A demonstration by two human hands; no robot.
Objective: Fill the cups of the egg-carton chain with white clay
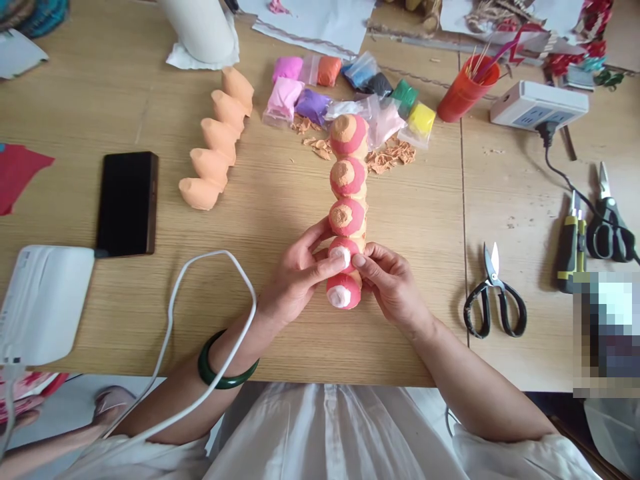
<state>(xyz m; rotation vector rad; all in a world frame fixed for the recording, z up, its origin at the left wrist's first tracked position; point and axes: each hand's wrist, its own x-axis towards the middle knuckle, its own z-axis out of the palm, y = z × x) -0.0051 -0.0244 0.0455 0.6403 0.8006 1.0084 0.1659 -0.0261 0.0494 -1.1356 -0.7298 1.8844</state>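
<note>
Knobbed strip (355,213): five rounded bumps in a row, matte pink-red over peach, rough peach tips on three, soft-looking white caps (340,297) on the nearest two. Left hand (295,273) grips left side, thumb at a white cap; right hand (393,280) pinches right edge, thumb on pink-red. Strip's near end between hands, far end pointing toward plastic packets (345,108).

knobbed strip (346,217): pink, orange, white | bangle (204,365): dark green | cup (463,92): red

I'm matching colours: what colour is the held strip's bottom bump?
Pinkish red bump, white tip; it shows best in the head view.
</note>
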